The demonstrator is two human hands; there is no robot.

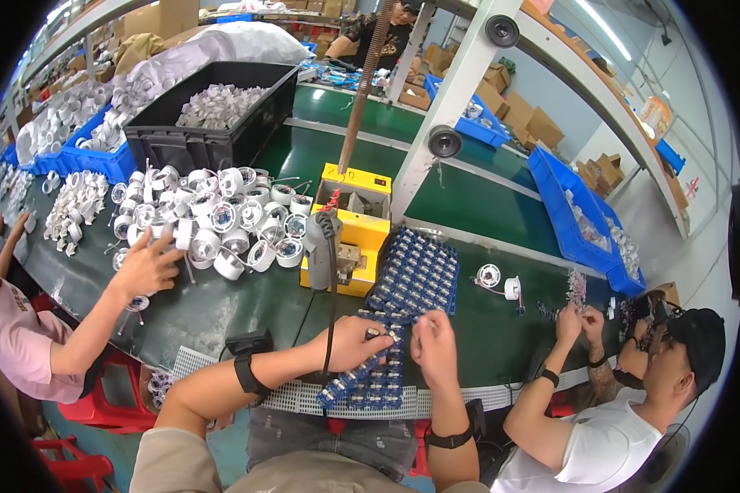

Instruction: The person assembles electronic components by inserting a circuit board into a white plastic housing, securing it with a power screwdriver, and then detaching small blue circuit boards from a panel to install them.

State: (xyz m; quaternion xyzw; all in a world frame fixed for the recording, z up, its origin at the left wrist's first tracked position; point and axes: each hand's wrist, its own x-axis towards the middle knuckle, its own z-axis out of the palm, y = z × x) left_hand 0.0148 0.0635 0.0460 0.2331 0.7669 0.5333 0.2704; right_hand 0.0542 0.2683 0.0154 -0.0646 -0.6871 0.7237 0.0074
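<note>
My left hand (355, 341) pinches a small metal part over the near end of a blue tray (415, 275) filled with rows of small components. My right hand (434, 345) hovers just right of it, fingers curled together above the same tray, holding something too small to make out. Both forearms enter from the lower edge, each with a black wristband. A grey handheld tool (321, 238) stands upright just beyond my left hand, its black cable running down toward me. Behind it sits a yellow machine (353, 226).
A heap of white round housings (214, 218) lies at left, where a person's hand (144, 267) reaches in. A black bin (210, 111) and blue bins (580, 214) hold more parts. At right a seated person handles small parts. A white perforated strip (304, 398) edges the green table.
</note>
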